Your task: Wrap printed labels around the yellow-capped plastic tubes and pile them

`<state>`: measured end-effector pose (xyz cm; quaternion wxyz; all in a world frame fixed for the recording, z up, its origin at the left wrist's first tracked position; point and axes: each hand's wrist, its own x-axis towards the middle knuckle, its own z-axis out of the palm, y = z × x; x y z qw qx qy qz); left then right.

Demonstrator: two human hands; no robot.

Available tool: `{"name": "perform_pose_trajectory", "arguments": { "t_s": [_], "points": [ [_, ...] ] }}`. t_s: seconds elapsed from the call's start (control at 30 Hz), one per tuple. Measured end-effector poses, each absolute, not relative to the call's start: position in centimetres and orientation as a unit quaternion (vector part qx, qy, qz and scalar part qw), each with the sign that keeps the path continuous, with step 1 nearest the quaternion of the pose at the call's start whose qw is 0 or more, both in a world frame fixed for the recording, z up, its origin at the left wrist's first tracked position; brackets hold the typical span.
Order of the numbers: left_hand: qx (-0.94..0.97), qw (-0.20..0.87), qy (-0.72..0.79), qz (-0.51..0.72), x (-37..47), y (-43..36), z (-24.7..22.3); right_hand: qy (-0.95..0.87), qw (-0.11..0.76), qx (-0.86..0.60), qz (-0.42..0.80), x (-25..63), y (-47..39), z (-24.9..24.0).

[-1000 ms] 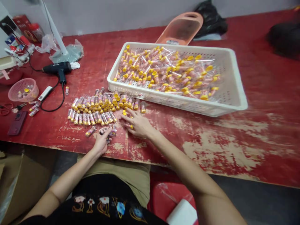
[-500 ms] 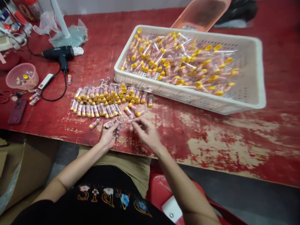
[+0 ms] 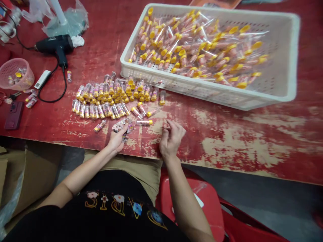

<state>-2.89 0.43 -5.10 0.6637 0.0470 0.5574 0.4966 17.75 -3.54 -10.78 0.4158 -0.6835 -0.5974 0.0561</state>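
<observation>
1. Gripped between thumb and fingers of the left hand [image 3: 117, 140] is a bundle of small printed pieces [image 3: 120, 125], partly glossy; exactly what they are cannot be told.
2. Right hand [image 3: 172, 138]: parted thumb and half-curled fingers, near the front edge of the worn red tabletop [image 3: 106, 47]; whether it touches the surface cannot be told.
3. Between the hands, slightly farther back, a yellow-capped tube [image 3: 144, 122] lies crosswise, its cap to the right. Three loose tubes [image 3: 136, 113] lie at angles just behind it.
4. Single tube [image 3: 100, 126], tilted, left of the bundle.
5. Packed rows of yellow-ended tubes [image 3: 101, 110], behind the left hand, with the yellow ends mostly toward the person.
6. White crate [image 3: 209, 85], behind and to the right, holding a heap of clear, yellow-capped tubes [image 3: 196, 50].
7. Left side: heat gun [image 3: 54, 45], pink basket [image 3: 26, 80] and phone [image 3: 14, 116].
</observation>
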Motion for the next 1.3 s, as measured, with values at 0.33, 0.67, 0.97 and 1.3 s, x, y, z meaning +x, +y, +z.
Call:
{"name": "perform_pose_trajectory", "arguments": {
  "t_s": [0.33, 0.67, 0.97, 1.3],
  "points": [
    [0.093, 0.655, 0.551, 0.508, -3.2, 0.2, -4.4, -0.732, 0.237, -0.609, 0.190, 21.7, -4.4, -10.3],
    [0.061, 0.658, 0.530, 0.531, -2.3, -0.9, -3.7, -0.407, 0.536, -0.572, 0.470, 8.5, -2.8, -7.3],
    [-0.059, 0.658, 0.533, 0.529, -2.6, 0.2, -4.4, -0.420, 0.589, -0.534, 0.438, 9.9, -2.7, -8.8],
    [-0.066, 0.675, 0.534, 0.505, -2.1, -0.4, -4.1, -0.352, 0.686, -0.515, 0.374, 7.9, -3.8, -8.0]
  ]
}}
